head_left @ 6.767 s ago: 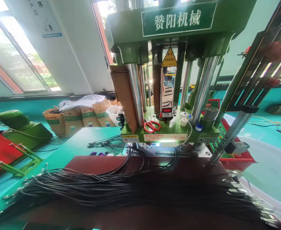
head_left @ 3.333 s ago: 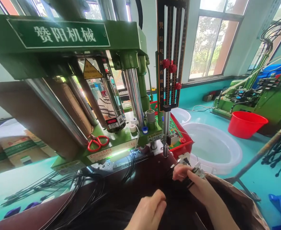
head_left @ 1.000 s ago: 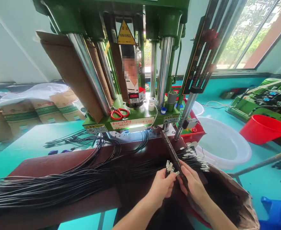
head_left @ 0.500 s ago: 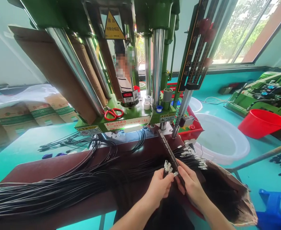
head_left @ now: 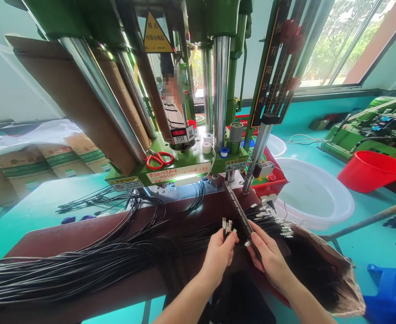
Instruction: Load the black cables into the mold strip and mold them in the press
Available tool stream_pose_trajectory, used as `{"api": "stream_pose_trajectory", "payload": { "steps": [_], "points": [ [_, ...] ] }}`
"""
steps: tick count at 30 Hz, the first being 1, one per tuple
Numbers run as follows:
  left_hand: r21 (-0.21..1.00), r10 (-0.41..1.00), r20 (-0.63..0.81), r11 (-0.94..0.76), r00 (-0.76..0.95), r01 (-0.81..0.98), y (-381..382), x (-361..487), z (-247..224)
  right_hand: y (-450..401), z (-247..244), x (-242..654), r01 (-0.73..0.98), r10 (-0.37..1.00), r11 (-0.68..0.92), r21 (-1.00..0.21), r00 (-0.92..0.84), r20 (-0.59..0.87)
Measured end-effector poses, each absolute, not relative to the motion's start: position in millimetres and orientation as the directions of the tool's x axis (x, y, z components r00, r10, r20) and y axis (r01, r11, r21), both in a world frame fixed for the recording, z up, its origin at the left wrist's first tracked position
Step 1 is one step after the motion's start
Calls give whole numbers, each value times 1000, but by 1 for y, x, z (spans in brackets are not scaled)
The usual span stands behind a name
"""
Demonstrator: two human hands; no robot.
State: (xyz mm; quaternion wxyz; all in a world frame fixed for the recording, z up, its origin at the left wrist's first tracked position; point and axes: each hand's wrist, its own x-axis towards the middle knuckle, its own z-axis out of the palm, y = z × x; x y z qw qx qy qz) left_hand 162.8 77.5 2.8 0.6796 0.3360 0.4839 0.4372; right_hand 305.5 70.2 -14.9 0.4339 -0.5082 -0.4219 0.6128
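My left hand (head_left: 217, 253) is closed around several black cables whose bright metal plug ends (head_left: 229, 225) stick up past the thumb. My right hand (head_left: 269, 253) grips the near end of a long dark metal bar (head_left: 238, 208) with notches along it, which slants away toward the press. A single metal connector (head_left: 247, 243) sits at the bar's side by my right fingers. Below and left of my hands, a thick bundle of black cables (head_left: 83, 270) runs across the dark red table (head_left: 100, 225). More cables with metal plugs (head_left: 285, 227) lie right of the bar.
A green press (head_left: 180, 162) stands ahead, with red-handled scissors (head_left: 159, 159) and a blue-rimmed tape roll (head_left: 224, 152) on its ledge. To the right are a white tub (head_left: 348, 202), a red bucket (head_left: 375, 171), a paper sack (head_left: 351, 288) and a blue stool (head_left: 386, 288). A person is behind the press.
My left hand has moved left, away from the bar, with its cables. One connector stays at the bar beside my right hand, which keeps its grip.
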Motion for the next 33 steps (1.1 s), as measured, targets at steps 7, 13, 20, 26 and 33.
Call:
{"api": "stream_pose_trajectory", "payload": {
  "steps": [7,13,20,26,33],
  "points": [
    [900,916,-364,393,172,-189,78,173,-3,71,-13,308,-46,953,-242,-969,-199,-229],
    [878,898,-394,431,196,-210,77,169,5,72,-15,311,33,952,-194,-980,-236,-196],
    [898,915,-380,400,134,-186,77,172,0,69,-18,306,73,947,-160,-985,-269,-173],
    [948,970,-242,233,-16,-217,79,164,3,65,-9,303,-89,965,-254,-963,-95,-245],
    [910,928,-353,371,123,-187,76,158,4,61,-6,303,-156,960,-279,-948,-51,-275]
  ]
}}
